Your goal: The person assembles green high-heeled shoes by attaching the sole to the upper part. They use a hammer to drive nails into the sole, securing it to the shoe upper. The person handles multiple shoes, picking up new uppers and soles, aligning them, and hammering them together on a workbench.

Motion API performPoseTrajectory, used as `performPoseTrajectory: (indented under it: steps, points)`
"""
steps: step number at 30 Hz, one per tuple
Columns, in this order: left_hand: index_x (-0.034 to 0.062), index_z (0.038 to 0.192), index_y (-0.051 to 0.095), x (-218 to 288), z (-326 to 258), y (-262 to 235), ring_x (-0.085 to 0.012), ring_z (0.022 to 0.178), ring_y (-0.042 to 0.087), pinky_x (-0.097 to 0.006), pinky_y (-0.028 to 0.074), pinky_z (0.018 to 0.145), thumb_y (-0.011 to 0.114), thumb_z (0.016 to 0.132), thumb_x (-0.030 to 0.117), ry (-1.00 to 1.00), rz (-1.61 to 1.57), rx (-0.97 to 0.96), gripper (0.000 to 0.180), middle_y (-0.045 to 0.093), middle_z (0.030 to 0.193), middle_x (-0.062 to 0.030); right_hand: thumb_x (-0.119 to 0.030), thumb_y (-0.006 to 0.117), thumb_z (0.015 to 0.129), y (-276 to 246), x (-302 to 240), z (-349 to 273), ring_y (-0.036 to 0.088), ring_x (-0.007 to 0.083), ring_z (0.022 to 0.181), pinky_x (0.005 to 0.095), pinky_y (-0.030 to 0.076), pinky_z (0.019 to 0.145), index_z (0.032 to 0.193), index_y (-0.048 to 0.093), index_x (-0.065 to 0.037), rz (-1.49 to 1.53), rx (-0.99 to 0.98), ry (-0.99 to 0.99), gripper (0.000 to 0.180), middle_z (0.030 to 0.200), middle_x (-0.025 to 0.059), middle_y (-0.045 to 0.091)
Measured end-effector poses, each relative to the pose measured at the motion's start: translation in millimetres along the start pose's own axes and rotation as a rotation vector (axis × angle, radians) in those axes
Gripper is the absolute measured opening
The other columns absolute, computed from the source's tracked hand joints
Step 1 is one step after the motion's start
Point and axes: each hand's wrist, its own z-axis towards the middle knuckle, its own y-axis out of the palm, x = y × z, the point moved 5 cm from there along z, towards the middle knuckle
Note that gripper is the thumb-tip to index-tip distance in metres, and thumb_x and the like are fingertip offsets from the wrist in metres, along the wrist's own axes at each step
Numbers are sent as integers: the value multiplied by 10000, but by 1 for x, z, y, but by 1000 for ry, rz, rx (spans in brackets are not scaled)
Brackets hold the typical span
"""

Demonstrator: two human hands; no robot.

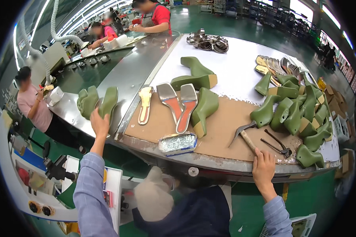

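My left hand (101,124) reaches to the metal ledge at the left, fingers apart, against the lower end of a green shoe last (108,101). More green shoe lasts (88,102) stand beside it. At the front right of the table, my right hand (264,169) is closed round the end of the wooden handle of a hammer (247,140), whose curved metal head rests on brown cardboard. Next to the hammer lie dark pincers (278,147). Between my hands lie a yellowish insole (145,105), two metal-and-orange sole-shaped pieces (169,98) and a green last (206,107).
A plastic-wrapped block (178,143) sits at the table's front edge. Many green lasts (293,112) crowd the right side, below stacked insoles (273,65). Strap coils (208,42) lie at the back. A conveyor (91,71) runs at the left, with co-workers beside it.
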Motion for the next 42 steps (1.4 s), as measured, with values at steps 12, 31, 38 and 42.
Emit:
performPoseTrajectory:
  steps: [12,31,38,42]
  points:
    - [-104,1297,571,314,-19,27,-141,832,661,-275,528,713,705,906,190,-376,-1124,-1138,507,707,991,-124,-187,660,942,5,58,67,562,417,1129,462,455,985,1330,484,67,494,85,392,496,1220,266,561]
    - [4,1223,491,328,-35,-156,-239,795,699,-351,571,692,481,1053,291,-1008,-1806,-734,334,669,1025,-169,-430,719,850,8,156,135,447,387,1339,503,361,1116,1454,413,18,-289,172,672,811,1438,272,456]
    - [7,1157,503,353,-61,-154,-223,737,684,-346,564,664,488,1049,310,-950,-1793,-948,322,668,929,-145,-492,652,883,27,186,92,380,493,1364,509,333,1144,1520,277,53,149,117,818,918,1469,356,379]
    - [19,1141,504,350,-69,-152,-214,703,678,-336,560,642,479,1057,285,-894,-1755,-990,280,665,922,-139,-503,671,881,1,147,75,512,413,1295,453,397,1114,1289,632,-27,343,-274,404,628,1419,277,505]
